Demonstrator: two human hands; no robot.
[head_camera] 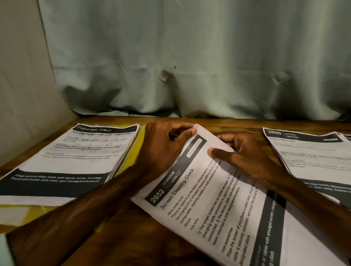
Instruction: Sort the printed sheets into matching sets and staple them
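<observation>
The Screen Cleaning Check sheets point(227, 208) lie slanted on the table point(137, 249), their far corner pinched by the left hand point(165, 148) and gripped by the right hand point(242, 157), thumb on top. A thicker stack point(68, 159), seemingly on a yellow folder point(138, 143), lies left; kitchen sheets point(317, 154) lie right.

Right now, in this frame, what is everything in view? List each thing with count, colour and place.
Dressing Table stack: one thick pile, white with black bands, table's left.
yellow folder: one, yellow, under that pile.
Screen Cleaning Check sheet: at least one, white and black, centre, lying askew.
Kitchen sheets: at least two overlapping, white and black, table's right.
table: one, brown wood.
curtain: one, pale green, behind the table.
wall panel: one, beige, left.
left hand: grips the centre sheet's far corner.
right hand: thumb on top of the same sheet, fingers curled at its edge.
</observation>
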